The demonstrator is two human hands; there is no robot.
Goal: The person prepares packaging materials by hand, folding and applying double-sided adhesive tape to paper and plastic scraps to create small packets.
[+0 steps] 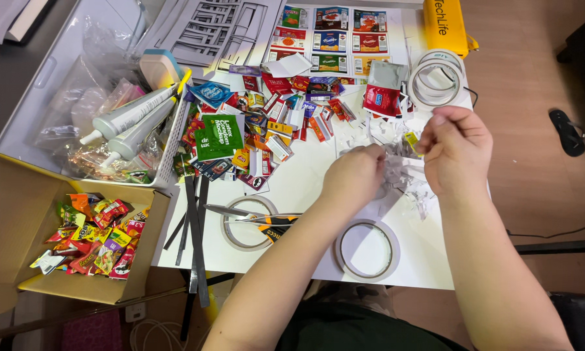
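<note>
At your left: open cardboard box (19, 214) with bright wrapped candies (94, 244). White basket (169, 140) holding two glue tubes (133, 120). On white desk (305, 175): scissors (253, 216) lying across tape roll (243, 224), second tape roll (367, 250) near desk edge, third (437, 81) far right. Printed label sheet (331, 36) at top. Black sandal (566, 132) on floor.

The left hand (356, 174) hides its fingertips and part of the white paper scraps (406, 174).
</note>
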